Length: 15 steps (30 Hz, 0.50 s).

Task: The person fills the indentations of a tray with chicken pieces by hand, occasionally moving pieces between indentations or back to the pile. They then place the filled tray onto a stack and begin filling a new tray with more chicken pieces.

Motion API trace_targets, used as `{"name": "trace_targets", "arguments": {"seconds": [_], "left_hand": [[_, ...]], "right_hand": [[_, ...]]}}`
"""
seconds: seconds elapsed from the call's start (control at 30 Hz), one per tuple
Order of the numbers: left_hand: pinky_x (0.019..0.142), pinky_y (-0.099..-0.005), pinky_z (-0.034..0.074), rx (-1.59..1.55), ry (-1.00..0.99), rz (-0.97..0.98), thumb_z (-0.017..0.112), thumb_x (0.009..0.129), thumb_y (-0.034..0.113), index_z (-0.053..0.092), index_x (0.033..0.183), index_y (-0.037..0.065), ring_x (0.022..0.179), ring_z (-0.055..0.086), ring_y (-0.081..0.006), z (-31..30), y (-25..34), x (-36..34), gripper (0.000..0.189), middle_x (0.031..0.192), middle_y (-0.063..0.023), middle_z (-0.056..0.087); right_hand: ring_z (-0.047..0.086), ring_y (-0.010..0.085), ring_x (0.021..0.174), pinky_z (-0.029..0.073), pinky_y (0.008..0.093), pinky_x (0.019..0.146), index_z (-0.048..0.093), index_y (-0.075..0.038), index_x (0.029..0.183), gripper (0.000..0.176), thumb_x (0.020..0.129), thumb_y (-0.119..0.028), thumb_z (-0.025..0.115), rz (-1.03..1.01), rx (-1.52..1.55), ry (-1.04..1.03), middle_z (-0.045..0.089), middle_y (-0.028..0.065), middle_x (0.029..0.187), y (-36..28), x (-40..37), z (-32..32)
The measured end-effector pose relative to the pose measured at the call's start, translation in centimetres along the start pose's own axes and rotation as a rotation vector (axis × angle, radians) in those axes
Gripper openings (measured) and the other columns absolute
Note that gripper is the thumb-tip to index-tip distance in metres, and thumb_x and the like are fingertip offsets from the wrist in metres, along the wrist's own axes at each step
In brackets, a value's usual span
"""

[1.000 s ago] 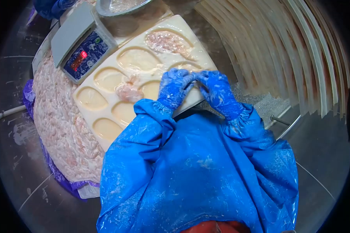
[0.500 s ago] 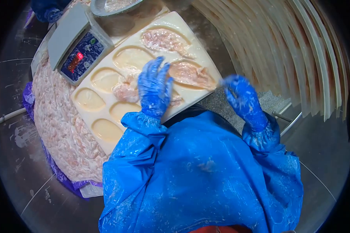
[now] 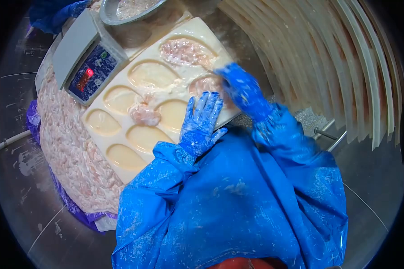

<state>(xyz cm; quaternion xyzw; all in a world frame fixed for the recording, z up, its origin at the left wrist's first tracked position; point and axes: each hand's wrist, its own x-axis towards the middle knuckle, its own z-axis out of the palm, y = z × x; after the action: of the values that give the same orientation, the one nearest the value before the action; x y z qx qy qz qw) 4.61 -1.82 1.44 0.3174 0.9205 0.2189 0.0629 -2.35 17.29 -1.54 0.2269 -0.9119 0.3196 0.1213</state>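
A cream mould board (image 3: 121, 163) with several oval hollows lies tilted before me. My left hand (image 3: 201, 125), in a blue glove, rests flat on its near edge with fingers spread, beside the meat in the right-hand hollow (image 3: 202, 84). Blurred by motion, my right hand (image 3: 243, 89) is over the board's right corner, at that same meat; its fingertips are not clear. Pale meat fills the top hollow (image 3: 186, 51). A loose lump of meat (image 3: 144, 114) sits between hollows near the middle.
On the left is a large heap of pale meat (image 3: 76, 148) on purple plastic. A scale display (image 3: 90, 74) stands behind the board, near a metal bowl (image 3: 130, 10). Stacked pale sheets (image 3: 318, 67) curve along the right. A co-worker's blue sleeve (image 3: 54, 18) shows top left.
My left hand has moved right and nearer to me, off the middle of the board. My right hand has swung left onto the board's right corner. The co-worker's sleeve reaches further in.
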Motion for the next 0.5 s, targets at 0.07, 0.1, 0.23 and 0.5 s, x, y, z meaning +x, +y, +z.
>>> {"name": "trace_targets", "arguments": {"seconds": [0.07, 0.1, 0.23, 0.5], "left_hand": [[0.113, -0.0522, 0.014, -0.025, -0.027, 0.019, 0.061, 0.081, 0.041, 0.038, 0.139, 0.003, 0.137, 0.025, -0.0357, 0.0, -0.6, 0.0, 0.072, 0.144, -0.0192, 0.034], [0.113, -0.0522, 0.013, -0.047, -0.035, 0.039, 0.061, 0.082, 0.040, 0.038, 0.138, 0.003, 0.138, 0.025, -0.0352, -0.2, -1.1, 0.4, 0.072, 0.144, -0.0189, 0.034], [0.112, -0.0528, 0.015, -0.105, 0.076, 0.014, 0.060, 0.084, 0.037, 0.042, 0.135, 0.001, 0.136, 0.029, -0.0349, -1.3, -1.7, 0.8, 0.065, 0.143, -0.0184, 0.036], [0.112, -0.0510, 0.013, 0.260, 0.114, -0.045, 0.054, 0.089, 0.033, 0.036, 0.140, 0.005, 0.138, 0.026, -0.0308, -2.9, -10.2, 7.3, 0.062, 0.148, -0.0145, 0.031]], "right_hand": [[0.057, 0.0314, 0.103, 0.047, 0.0398, 0.087, 0.060, -0.008, 0.117, 0.035, 0.083, -0.002, 0.058, 0.093, 0.230, -0.019, 0.061, 0.0150, 0.108, -2.4, 3.7, 0.0], [0.058, 0.0304, 0.103, 0.048, 0.0386, 0.086, 0.059, -0.008, 0.118, 0.036, 0.083, -0.002, 0.057, 0.169, 0.450, -0.034, 0.061, 0.0152, 0.108, -3.4, 5.7, -1.0], [0.059, 0.0297, 0.096, 0.048, 0.0361, 0.083, 0.063, -0.008, 0.111, 0.030, 0.083, -0.002, 0.058, 0.242, 0.410, 0.202, 0.062, 0.0132, 0.102, -2.2, 4.7, -3.0], [0.060, 0.0286, 0.092, 0.049, 0.0334, 0.084, 0.070, -0.009, 0.097, 0.018, 0.080, -0.006, 0.063, -0.061, -0.064, -0.103, 0.062, 0.0109, 0.100, 1.2, 6.0, 1.7]]}}
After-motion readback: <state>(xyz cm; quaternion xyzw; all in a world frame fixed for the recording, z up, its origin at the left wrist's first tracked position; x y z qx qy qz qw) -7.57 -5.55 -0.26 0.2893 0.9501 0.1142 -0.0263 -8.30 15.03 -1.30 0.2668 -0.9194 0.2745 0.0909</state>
